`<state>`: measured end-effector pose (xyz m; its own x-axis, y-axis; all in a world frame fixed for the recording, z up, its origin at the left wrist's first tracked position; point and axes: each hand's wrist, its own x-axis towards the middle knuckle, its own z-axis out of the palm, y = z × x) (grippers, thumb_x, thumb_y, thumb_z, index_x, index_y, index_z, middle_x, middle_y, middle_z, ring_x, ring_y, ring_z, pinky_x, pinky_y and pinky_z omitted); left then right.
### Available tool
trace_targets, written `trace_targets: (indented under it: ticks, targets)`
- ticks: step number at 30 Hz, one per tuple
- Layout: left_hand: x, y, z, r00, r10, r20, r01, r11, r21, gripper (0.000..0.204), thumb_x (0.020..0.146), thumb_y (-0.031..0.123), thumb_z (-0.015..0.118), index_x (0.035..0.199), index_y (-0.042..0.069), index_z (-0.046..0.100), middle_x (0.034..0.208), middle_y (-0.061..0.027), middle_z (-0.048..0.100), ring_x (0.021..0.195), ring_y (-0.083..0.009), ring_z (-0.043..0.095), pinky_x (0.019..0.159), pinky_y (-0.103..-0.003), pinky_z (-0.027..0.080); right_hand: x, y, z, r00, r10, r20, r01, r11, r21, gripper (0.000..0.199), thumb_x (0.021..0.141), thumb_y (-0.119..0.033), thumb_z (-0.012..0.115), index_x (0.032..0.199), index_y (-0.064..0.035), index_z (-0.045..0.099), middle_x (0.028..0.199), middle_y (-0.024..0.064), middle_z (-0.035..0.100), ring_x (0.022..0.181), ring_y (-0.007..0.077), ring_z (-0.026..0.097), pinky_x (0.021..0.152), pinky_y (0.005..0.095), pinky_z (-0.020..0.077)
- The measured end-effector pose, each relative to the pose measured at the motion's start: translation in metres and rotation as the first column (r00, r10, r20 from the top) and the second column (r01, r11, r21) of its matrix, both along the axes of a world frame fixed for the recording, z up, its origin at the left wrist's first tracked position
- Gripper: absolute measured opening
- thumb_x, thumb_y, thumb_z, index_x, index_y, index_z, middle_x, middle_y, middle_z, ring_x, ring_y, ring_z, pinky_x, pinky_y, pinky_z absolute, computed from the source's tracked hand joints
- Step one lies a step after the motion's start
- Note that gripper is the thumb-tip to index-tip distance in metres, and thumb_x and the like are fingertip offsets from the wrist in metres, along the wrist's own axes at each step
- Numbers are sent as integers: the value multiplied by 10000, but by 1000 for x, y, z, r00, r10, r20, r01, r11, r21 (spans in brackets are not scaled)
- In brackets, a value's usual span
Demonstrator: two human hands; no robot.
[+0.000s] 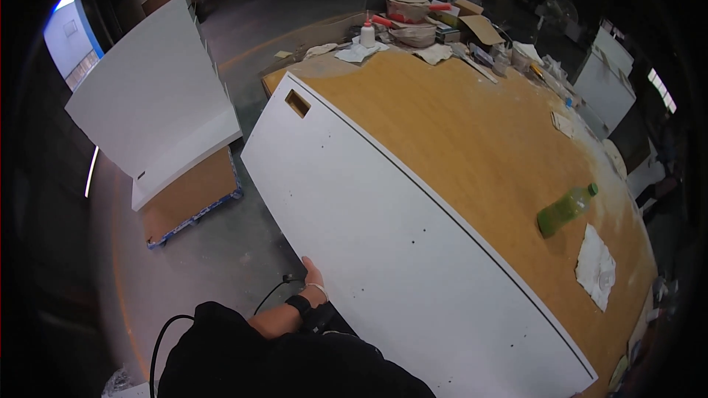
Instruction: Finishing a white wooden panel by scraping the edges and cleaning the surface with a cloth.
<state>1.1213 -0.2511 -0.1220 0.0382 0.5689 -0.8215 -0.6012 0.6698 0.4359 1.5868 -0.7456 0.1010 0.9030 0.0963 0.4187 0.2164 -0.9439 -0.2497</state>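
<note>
A long white panel [383, 228] lies slantwise across the workbench, with a rectangular cut-out [297, 103] near its far left end. A dark groove runs along its far long edge, and several small holes dot its face. At the near edge of the panel, my left hand [316, 280] grips the board, its fingers partly hidden against the edge. A dark watch [299, 304] is on that wrist. My right hand does not show.
The brown workbench [472, 155] carries a green bottle [565, 211] and white paper [596, 269] at right. Pots [408, 11], a white squeeze bottle [368, 34] and boxes crowd its far edge. More white panels [158, 81] stand on a low pallet [193, 199] at left. A black cable [269, 296] hangs near my arm.
</note>
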Motion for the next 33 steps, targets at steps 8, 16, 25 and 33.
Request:
trace_targets:
  ticks: [8,16,25,33]
  targets:
    - [-66,51,-59,971,224,84,-231,969,84,809,831,689,181,1306,61,364,1321,-104,409,1190,-298,395,995,-414,321,-85,184,156,967,235,98,-252,825,506,496,941,-353,330,1290,-2,359,1299,128,388,1203,250,333,986,445,259]
    - [-195,125,-36,850,496,179,-509,860,34,766,853,653,168,1321,72,340,1352,-102,372,1209,-311,360,1007,-439,291,-153,378,216,727,672,145,-581,488,651,504,946,-372,335,1254,23,393,1239,123,434,1139,217,390,958,374,301]
    - [-403,168,14,584,723,371,-805,574,148,736,823,672,283,1299,122,394,1328,-84,403,1184,-281,383,991,-429,295,-235,641,198,195,968,156,-441,-56,896,497,946,-394,368,1179,36,456,1169,91,484,1064,161,438,937,296,333]
    - [-501,177,14,406,773,487,-913,365,182,707,818,672,281,1296,165,401,1298,-57,433,1180,-281,394,972,-435,320,-384,863,131,-39,976,214,-413,-211,886,530,927,-420,388,1151,53,474,1107,98,517,992,175,461,898,300,334]
